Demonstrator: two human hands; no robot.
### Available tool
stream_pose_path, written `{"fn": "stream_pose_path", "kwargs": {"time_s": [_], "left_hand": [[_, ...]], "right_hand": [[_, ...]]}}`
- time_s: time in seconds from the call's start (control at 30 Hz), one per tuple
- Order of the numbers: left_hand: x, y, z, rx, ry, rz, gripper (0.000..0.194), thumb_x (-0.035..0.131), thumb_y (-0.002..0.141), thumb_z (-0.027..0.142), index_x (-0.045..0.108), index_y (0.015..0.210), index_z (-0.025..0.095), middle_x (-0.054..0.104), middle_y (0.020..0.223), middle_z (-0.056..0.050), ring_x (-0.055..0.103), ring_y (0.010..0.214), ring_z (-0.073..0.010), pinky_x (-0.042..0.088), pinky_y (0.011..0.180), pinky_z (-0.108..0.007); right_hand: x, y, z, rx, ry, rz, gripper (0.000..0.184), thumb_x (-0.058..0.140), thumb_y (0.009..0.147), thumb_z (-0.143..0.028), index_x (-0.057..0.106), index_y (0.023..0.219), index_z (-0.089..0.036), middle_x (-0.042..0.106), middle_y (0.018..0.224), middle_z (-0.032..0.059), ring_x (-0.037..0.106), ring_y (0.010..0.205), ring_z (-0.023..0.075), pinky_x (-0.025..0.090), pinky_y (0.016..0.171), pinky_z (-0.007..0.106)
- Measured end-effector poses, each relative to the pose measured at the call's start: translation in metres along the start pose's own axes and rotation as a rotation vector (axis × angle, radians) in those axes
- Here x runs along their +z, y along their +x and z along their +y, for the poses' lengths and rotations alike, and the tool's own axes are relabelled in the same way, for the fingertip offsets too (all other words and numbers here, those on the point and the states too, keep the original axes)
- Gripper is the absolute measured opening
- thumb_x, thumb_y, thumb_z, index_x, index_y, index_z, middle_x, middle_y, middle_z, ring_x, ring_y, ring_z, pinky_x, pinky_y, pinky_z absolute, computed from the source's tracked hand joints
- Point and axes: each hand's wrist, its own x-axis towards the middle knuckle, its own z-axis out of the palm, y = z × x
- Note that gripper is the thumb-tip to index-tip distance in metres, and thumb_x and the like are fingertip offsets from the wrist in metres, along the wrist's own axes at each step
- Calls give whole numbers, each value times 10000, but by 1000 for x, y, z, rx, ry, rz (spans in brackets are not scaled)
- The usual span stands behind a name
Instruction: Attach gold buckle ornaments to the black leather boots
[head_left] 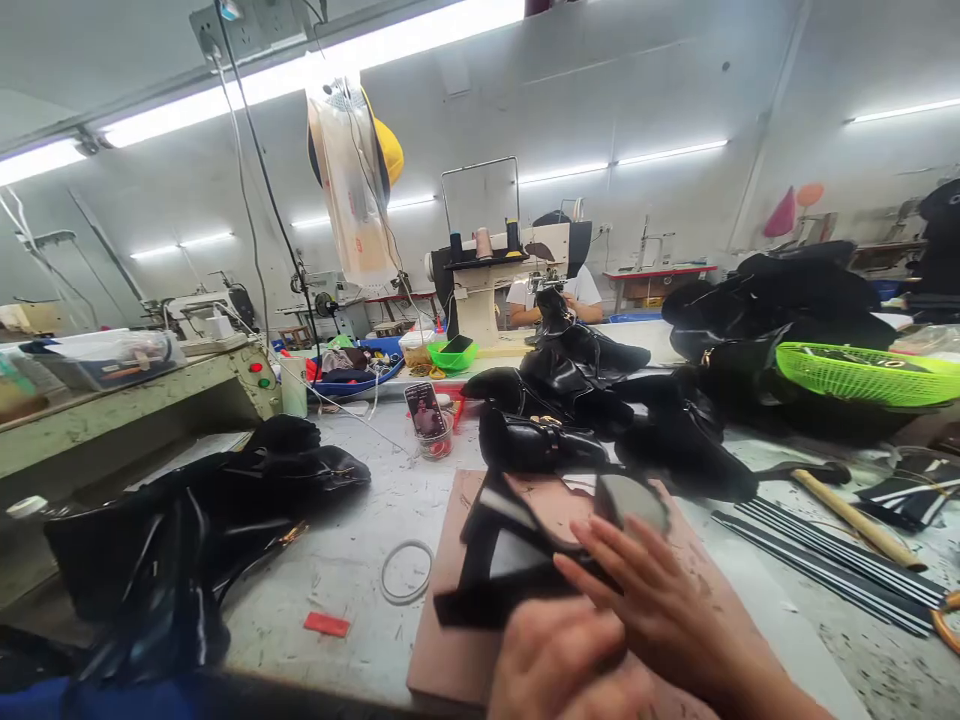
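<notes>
A black strip-like piece (480,600), bent into an angular outline with pale gaps, lies on the pinkish board (705,590). My right hand (645,590) reaches over its right end, fingers stretched out and fairly flat. Closer to me, my left hand (566,665) is curled into a fist at the board's front part, smeared by motion; anything inside it is hidden. Just beyond my right fingertips is a roundish grey thing (634,500), partly covered by the hand.
Black boots (547,440) are heaped behind the board, others (187,540) on the left. A phone (426,412) leans on a cup. A hammer (855,515), striped strips (832,565) and a green basket (862,375) occupy the right. Beyond the sewing machine (487,280) sits a person.
</notes>
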Motion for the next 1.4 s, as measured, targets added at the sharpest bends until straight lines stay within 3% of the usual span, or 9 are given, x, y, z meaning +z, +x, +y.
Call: {"fn": "stream_pose_path", "kwargs": {"time_s": [0.07,0.2,0.37,0.5,0.7,0.9,1.07,1.2,1.4], "left_hand": [[-21,8,-5,101,370,36,463,727,675,279,640,1130,285,536,1285,-117,427,1219,-388,243,1051,-549],[-35,14,-18,411,1018,57,552,670,738,253,517,1268,283,567,1245,-140,601,1023,-332,496,847,-433],[-7,22,-23,509,935,11,464,575,792,120,558,1227,281,672,1082,-98,668,799,-255,525,701,-344],[4,38,-34,378,761,-26,351,566,800,140,644,1120,259,680,1061,-102,664,787,-257,530,722,-358],[7,51,-49,416,824,-93,341,569,794,144,652,1108,249,681,1066,-80,657,919,-246,531,820,-324],[15,54,-40,384,584,37,271,674,729,189,708,991,248,706,999,-57,675,874,-245,548,800,-287],[6,51,-29,640,901,-9,349,655,732,191,674,1078,229,692,1043,-65,685,775,-248,559,696,-273],[-5,46,-17,744,1076,26,371,666,712,213,670,1083,221,690,1048,-76,672,758,-256,535,672,-289],[-5,27,1,676,1023,67,376,665,710,149,659,1080,219,680,1053,-106,648,876,-253,508,788,-313]], "right_hand": [[10,-31,-20,120,56,36,458,413,823,-49,562,1203,-256,574,1251,72,488,1197,217,393,991,390],[8,-56,-44,704,317,107,401,498,850,-190,506,1251,-205,630,1145,118,628,1003,244,566,735,342],[2,-21,-32,1075,1138,71,309,456,886,-408,668,1001,-215,725,814,68,688,703,212,582,583,315],[12,-14,-24,1418,1418,43,333,541,816,-435,679,884,-140,704,676,71,672,642,211,567,604,342],[17,-40,-13,1465,1161,-80,361,510,805,-449,655,940,-147,704,735,67,675,673,205,555,601,338],[2,-91,76,1509,431,-237,218,511,848,-282,639,973,-158,644,1056,111,569,1047,249,425,915,439],[4,-127,132,1517,38,-517,177,558,871,-272,605,990,-150,598,1099,65,551,1031,210,418,913,455],[10,-134,136,1421,-73,-623,146,580,845,-241,620,953,-153,620,1054,66,557,1015,218,419,899,451],[-2,-122,117,1254,-10,-484,206,427,763,-146,631,780,-169,687,873,126,638,861,283,480,778,418]]}}
